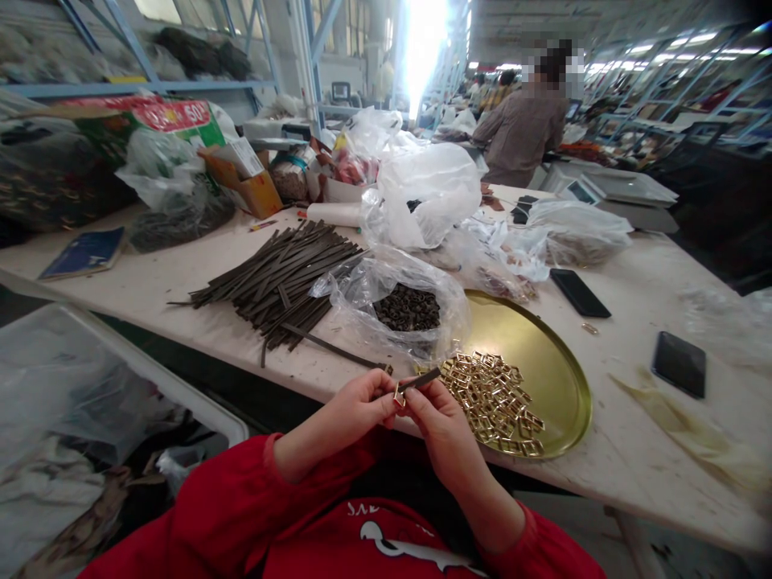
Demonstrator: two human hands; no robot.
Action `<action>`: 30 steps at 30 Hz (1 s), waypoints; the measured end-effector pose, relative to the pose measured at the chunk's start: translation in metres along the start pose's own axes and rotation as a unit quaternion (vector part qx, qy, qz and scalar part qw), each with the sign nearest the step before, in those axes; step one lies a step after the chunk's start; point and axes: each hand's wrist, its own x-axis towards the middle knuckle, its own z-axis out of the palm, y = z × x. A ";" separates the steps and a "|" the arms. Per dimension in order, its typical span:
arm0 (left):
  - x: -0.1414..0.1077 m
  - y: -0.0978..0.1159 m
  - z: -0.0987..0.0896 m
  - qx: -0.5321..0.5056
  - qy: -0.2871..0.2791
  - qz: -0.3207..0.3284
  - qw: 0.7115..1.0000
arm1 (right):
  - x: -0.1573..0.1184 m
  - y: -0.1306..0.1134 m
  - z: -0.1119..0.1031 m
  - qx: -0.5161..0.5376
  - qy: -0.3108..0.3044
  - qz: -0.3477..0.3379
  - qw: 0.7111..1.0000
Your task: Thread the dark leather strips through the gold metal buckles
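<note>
Close together at the table's front edge, my left hand (363, 400) pinches a small gold buckle (399, 395), and my right hand (435, 410) grips a dark strap (424, 378) that meets the buckle. Beside my right hand, many gold buckles (491, 398) lie on a round gold tray (570, 402). Beyond my hands sits an open clear plastic bag (350, 310) with small dark loops (408, 308) inside. To its left a heap of dark strips (283, 277) is spread out, and one strip reaches toward my left hand.
Two phones (580, 293) (679, 364) lie on the table (627, 418) at the right. A blue booklet (84, 252) is at the left, with plastic bags (422, 189) and an open carton (253, 186) behind. A white bin (138, 362) stands lower left. A person (522, 129) is farther back.
</note>
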 end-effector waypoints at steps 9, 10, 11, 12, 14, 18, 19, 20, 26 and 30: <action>-0.003 -0.004 0.002 0.072 0.045 -0.005 0.996 | -0.004 0.004 -0.006 -0.259 0.061 -0.199 0.943; -0.004 -0.004 0.002 0.086 0.054 -0.003 0.995 | -0.006 0.003 -0.008 -0.297 0.051 -0.240 0.923; -0.005 -0.003 0.002 0.101 0.063 0.000 0.993 | -0.008 0.001 -0.010 -0.327 0.029 -0.275 0.903; -0.007 -0.002 0.003 0.114 0.072 0.003 0.991 | -0.010 -0.002 -0.013 -0.344 0.000 -0.298 0.890; -0.009 0.001 0.003 0.131 0.085 0.006 0.988 | -0.013 -0.009 -0.016 -0.336 -0.055 -0.299 0.892; -0.015 0.004 0.004 0.128 0.083 0.002 0.988 | -0.013 -0.024 -0.019 -0.232 -0.118 -0.203 0.944; -0.016 0.005 0.005 0.125 0.084 0.002 0.989 | -0.012 -0.026 -0.019 -0.216 -0.132 -0.182 0.950; -0.016 0.005 0.005 0.123 0.085 0.001 0.989 | -0.011 -0.027 -0.019 -0.210 -0.142 -0.170 0.952; -0.014 0.001 0.007 0.119 0.087 -0.005 0.989 | -0.008 -0.026 -0.020 -0.274 -0.160 -0.205 0.926; -0.010 -0.004 0.009 0.083 0.079 -0.019 0.993 | -0.004 -0.030 -0.023 -0.335 -0.178 -0.239 0.894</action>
